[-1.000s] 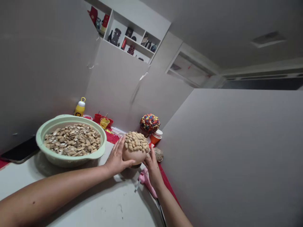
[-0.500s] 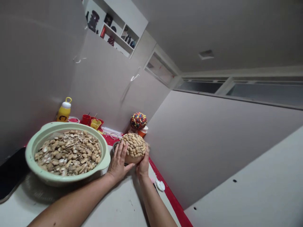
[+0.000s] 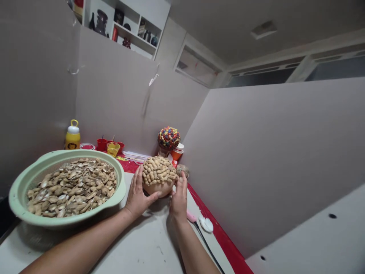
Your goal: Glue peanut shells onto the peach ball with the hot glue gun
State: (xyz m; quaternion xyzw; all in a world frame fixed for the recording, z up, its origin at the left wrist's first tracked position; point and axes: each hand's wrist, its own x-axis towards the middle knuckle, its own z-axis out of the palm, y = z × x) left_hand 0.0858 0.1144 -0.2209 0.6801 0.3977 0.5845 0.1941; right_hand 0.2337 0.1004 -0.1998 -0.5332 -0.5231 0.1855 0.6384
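Note:
A round brown ball point(image 3: 158, 187), its upper half covered with glued-on peanuts point(image 3: 158, 170), stands on the white table point(image 3: 142, 247). My left hand point(image 3: 138, 192) cups its left side, thumb under the bare lower part. My right hand point(image 3: 178, 198) presses against its right side, fingers upright. Both hands hold the ball between them.
A pale green colander point(image 3: 66, 186) heaped with peanut shells sits at the left. Behind stand a yellow bottle point(image 3: 72, 135), red cups point(image 3: 102, 144), and a ball covered in coloured pieces point(image 3: 169, 137) on an orange cup. A pink-handled tool point(image 3: 191, 217) and white blob point(image 3: 205, 224) lie right of my wrist. Grey panels enclose the table.
The view has swung back and forth while both hands stayed on the peanut ball. The ball appears turned slightly between my palms; the pink tool shows again beside my right wrist.

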